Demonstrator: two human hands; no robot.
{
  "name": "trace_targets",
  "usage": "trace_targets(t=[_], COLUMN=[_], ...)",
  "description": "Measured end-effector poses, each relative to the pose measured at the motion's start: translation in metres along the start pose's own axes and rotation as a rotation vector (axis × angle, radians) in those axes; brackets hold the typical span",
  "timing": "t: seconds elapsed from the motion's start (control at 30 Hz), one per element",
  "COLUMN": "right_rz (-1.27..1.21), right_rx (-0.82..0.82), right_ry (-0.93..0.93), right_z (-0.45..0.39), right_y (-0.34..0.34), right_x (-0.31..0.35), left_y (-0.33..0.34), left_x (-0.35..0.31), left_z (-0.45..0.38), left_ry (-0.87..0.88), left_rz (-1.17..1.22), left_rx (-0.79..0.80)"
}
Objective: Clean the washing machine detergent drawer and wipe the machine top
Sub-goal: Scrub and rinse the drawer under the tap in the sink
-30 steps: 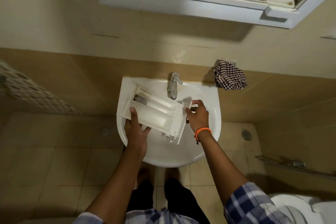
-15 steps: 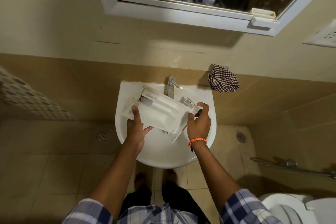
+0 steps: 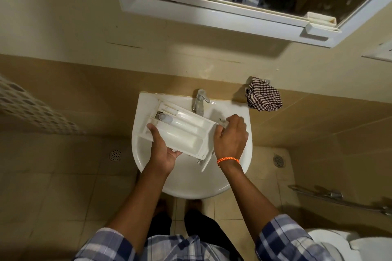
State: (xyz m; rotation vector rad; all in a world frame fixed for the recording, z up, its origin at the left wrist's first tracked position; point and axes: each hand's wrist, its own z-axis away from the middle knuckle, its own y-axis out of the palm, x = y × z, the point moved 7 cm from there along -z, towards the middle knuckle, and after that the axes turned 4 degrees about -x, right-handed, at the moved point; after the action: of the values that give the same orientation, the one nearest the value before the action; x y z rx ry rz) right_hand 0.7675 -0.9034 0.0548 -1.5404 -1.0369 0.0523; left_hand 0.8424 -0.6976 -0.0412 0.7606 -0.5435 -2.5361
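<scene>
A white plastic detergent drawer [image 3: 182,131] with several long compartments lies tilted over the white wash basin [image 3: 222,184], under the chrome tap [image 3: 199,101]. My left hand [image 3: 163,150] holds the drawer's near long side, thumb along its left end. My right hand [image 3: 231,135], with an orange wristband, grips the drawer's right front panel at its top corner. No water is visibly running from the tap.
A checked cloth [image 3: 264,96] hangs on the wall right of the basin. A white-framed mirror [image 3: 212,10] is above. A toilet [image 3: 347,243] stands at the lower right, below a metal rail [image 3: 339,197]. Floor drains [image 3: 115,154] sit on either side.
My right hand has closed around the drawer's front panel, where before its fingers only touched it. The drawer has tipped slightly and shifted under the tap. My head has moved, raising the view.
</scene>
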Motion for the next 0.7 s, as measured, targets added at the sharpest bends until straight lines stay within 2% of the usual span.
trace_targets(t=[0.07, 0.27, 0.37, 0.47, 0.57, 0.7], right_rz=[0.174, 0.090, 0.120, 0.090, 0.106, -0.014], right_rx=[0.044, 0.327, 0.386, 0.362, 0.366, 0.501], right_ry=[-0.088, -0.221, -0.153, -0.023, -0.006, 0.024], right_z=[-0.014, -0.070, -0.083, -0.080, -0.072, -0.081], right_y=[0.008, 0.054, 0.073, 0.083, 0.089, 0.081], right_x=[0.006, 0.043, 0.050, 0.057, 0.063, 0.043], left_y=[-0.004, -0.016, -0.017, -0.017, -0.015, -0.001], left_x=[-0.002, -0.013, -0.016, -0.018, -0.018, -0.015], left_z=[-0.001, -0.013, -0.020, -0.024, -0.024, -0.023], left_ry=[0.005, 0.025, 0.046, 0.040, 0.018, -0.004], left_rz=[-0.017, -0.163, -0.214, -0.237, -0.238, -0.195], left_rx=[-0.022, -0.067, -0.076, -0.089, -0.083, -0.024])
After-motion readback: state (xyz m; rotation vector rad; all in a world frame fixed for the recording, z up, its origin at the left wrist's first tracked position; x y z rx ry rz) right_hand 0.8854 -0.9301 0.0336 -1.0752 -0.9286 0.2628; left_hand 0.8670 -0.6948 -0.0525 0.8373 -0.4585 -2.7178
